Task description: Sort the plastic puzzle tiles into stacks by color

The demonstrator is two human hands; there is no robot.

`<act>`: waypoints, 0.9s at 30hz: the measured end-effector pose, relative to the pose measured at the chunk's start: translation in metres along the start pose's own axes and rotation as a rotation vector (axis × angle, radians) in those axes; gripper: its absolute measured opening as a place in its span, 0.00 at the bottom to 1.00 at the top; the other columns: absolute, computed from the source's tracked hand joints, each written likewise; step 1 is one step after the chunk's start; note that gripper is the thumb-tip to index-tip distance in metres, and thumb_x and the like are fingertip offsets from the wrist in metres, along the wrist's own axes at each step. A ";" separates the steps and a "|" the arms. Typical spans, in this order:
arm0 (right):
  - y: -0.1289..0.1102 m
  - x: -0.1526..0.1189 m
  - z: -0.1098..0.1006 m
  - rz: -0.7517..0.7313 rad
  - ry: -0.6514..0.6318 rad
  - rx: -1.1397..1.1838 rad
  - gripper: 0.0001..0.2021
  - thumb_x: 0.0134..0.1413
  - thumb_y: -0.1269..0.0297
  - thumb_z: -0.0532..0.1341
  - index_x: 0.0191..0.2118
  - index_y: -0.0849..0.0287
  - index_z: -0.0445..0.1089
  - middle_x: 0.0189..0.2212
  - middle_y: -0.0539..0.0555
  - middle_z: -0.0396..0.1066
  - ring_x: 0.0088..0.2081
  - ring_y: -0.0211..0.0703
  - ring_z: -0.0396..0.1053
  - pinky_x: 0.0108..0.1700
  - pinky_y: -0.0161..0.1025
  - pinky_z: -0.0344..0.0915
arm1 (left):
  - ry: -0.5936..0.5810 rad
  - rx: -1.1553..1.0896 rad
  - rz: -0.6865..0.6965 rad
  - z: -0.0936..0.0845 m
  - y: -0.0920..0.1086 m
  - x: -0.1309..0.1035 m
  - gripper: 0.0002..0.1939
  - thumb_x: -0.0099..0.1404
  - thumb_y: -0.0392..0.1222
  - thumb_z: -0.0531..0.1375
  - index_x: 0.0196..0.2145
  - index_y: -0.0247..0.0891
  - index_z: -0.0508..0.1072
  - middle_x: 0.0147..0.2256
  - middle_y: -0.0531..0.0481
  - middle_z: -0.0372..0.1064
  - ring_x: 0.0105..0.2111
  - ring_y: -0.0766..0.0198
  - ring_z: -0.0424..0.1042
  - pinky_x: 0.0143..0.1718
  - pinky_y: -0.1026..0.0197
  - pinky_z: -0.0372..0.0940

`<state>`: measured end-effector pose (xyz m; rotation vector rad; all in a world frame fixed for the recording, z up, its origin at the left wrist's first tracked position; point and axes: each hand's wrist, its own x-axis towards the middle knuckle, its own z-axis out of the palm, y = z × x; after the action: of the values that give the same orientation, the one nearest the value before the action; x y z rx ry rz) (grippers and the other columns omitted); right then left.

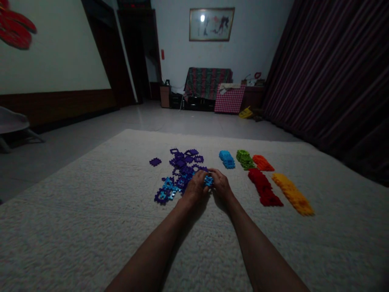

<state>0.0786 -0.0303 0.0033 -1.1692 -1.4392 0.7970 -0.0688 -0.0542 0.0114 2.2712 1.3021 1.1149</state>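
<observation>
Both my hands meet over the right edge of a loose pile of purple toothed plastic tiles [180,163]. A light blue toothed tile [208,181] shows between my fingers. My left hand [197,185] is closed around its left side, and my right hand [220,183] pinches it from the right. Whether more than one blue tile is held there, I cannot tell. Several other light blue tiles [169,183] lie mixed in the near left part of the purple pile. One purple tile [155,162] lies apart at the left.
On the pale mat [91,227], to the right, lie sorted tile stacks: blue [227,159], green [245,159], orange [263,163], red [263,188] and yellow [292,193]. A grey chair [13,121] stands at far left; a dark curtain [328,73] hangs at right.
</observation>
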 end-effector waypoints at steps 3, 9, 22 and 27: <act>0.001 0.004 -0.002 -0.046 -0.062 -0.040 0.14 0.48 0.61 0.59 0.41 0.56 0.75 0.40 0.54 0.79 0.44 0.48 0.75 0.51 0.46 0.71 | -0.034 -0.075 0.093 0.004 0.000 -0.001 0.36 0.55 0.26 0.60 0.61 0.41 0.64 0.61 0.41 0.64 0.61 0.54 0.64 0.63 0.49 0.63; 0.008 0.010 -0.003 -0.020 -0.032 -0.050 0.15 0.44 0.65 0.59 0.40 0.57 0.76 0.39 0.54 0.79 0.41 0.48 0.76 0.48 0.47 0.73 | -0.020 0.054 0.133 -0.018 -0.016 0.007 0.28 0.58 0.39 0.66 0.57 0.40 0.71 0.60 0.39 0.65 0.61 0.50 0.65 0.62 0.47 0.63; -0.005 0.007 -0.001 -0.053 0.021 -0.307 0.17 0.43 0.69 0.56 0.37 0.55 0.80 0.37 0.52 0.81 0.39 0.45 0.78 0.48 0.42 0.72 | -0.024 0.349 -0.278 -0.057 -0.052 0.005 0.23 0.58 0.35 0.64 0.53 0.37 0.76 0.58 0.40 0.69 0.60 0.49 0.67 0.64 0.51 0.62; -0.006 0.008 0.000 -0.069 0.013 -0.307 0.16 0.42 0.70 0.56 0.34 0.55 0.80 0.35 0.53 0.81 0.39 0.46 0.78 0.48 0.43 0.73 | 0.031 0.178 -0.296 -0.072 -0.049 0.010 0.21 0.59 0.35 0.63 0.51 0.36 0.78 0.53 0.41 0.75 0.54 0.52 0.73 0.59 0.52 0.67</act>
<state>0.0777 -0.0250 0.0116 -1.3432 -1.6213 0.5312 -0.1492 -0.0271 0.0350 2.0912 1.7436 0.9669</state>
